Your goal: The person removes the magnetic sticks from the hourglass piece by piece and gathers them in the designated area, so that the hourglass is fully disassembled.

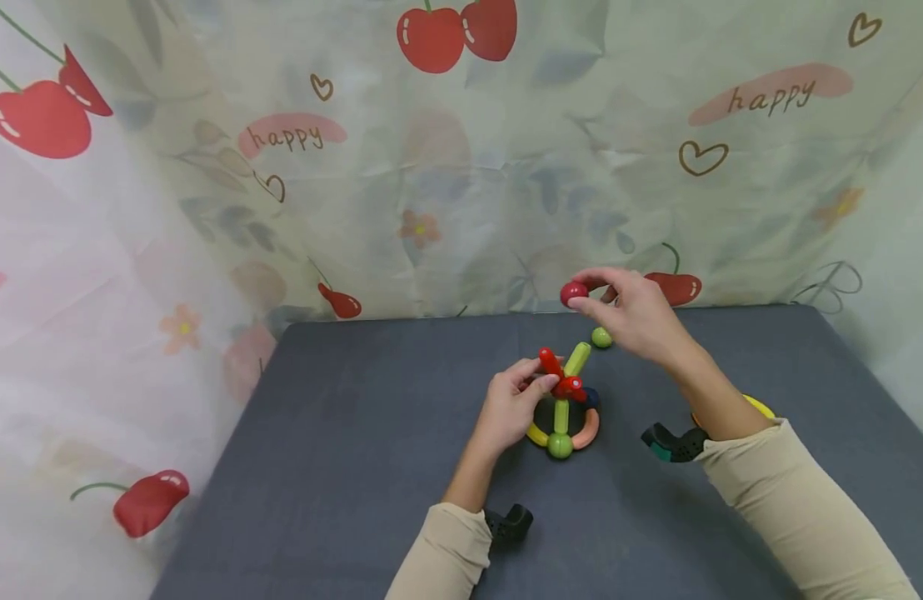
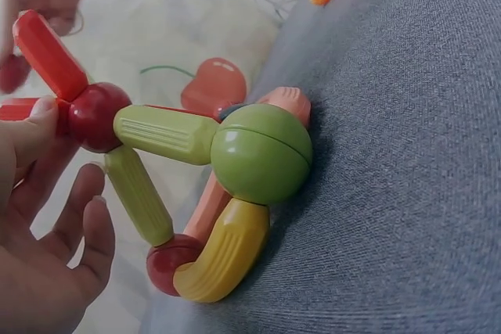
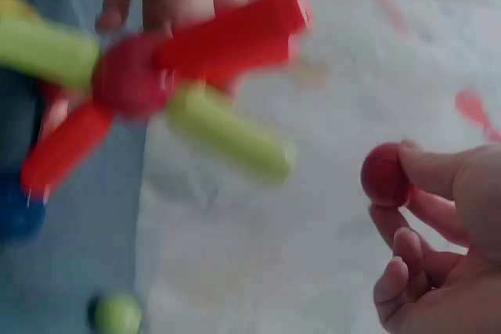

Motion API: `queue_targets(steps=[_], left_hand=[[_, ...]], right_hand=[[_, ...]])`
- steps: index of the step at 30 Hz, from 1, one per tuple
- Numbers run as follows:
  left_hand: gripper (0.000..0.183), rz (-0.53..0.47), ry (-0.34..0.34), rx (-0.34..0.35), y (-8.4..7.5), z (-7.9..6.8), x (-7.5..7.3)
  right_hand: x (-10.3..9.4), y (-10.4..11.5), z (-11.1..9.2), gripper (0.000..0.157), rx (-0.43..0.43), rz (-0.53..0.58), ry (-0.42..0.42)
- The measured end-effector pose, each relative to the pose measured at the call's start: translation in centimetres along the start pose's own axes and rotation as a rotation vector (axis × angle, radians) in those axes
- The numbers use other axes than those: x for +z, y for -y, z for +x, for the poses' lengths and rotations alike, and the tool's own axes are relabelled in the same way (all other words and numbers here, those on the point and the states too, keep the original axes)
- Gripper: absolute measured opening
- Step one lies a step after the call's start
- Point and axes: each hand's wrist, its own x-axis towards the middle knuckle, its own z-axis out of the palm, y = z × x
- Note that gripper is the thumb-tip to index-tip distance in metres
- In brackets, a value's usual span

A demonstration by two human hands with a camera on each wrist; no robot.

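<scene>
On the grey table stands a ball-and-rod building toy. Its base is a ring of curved pieces, among them a yellow one (image 2: 227, 252) and a salmon one (image 1: 589, 429), joined by balls such as the green ball (image 2: 262, 154). Light green rods (image 2: 168, 134) climb to a red hub ball (image 2: 98, 117), from which red and green rods stick out beyond it. My left hand (image 1: 510, 407) pinches a red rod (image 2: 17, 109) by the hub. Higher up and to the right, my right hand (image 1: 636, 317) holds a loose red ball (image 3: 383, 175) between thumb and fingers, apart from the toy.
A loose green ball (image 1: 601, 337) lies behind the toy, near the table's back edge. A yellow curved piece (image 1: 760, 407) shows partly behind the right forearm. Patterned cloth (image 1: 461, 167) hangs along the back and left. Each wrist carries a black camera (image 1: 510, 523).
</scene>
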Motion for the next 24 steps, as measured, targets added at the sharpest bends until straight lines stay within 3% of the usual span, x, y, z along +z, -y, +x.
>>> queue_targets(steps=[4, 9, 12, 17, 24], left_hand=[[0.031, -0.015, 0.0, -0.043, 0.1, -0.1, -0.2], [0.031, -0.011, 0.013, -0.101, 0.1, -0.3, -0.4], [0.032, 0.002, 0.021, -0.115, -0.1, -0.4, -0.4], [0.031, 0.026, 0.019, -0.122, -0.5, -0.4, -0.3], [0.034, 0.033, 0.027, -0.138, -0.6, -0.4, -0.4]], right_hand=[[-0.5, -3.8, 0.6, 0.044, 0.143, -0.034, 0.003], [0.9, -9.6, 0.0, 0.048, 0.293, -0.091, 0.072], [1.4, -11.7, -0.7, 0.051, 0.402, -0.107, 0.102], [1.8, -13.0, -1.6, 0.05, 0.547, -0.09, 0.179], [2.8, -13.2, -1.9, 0.048, 0.576, -0.052, 0.213]])
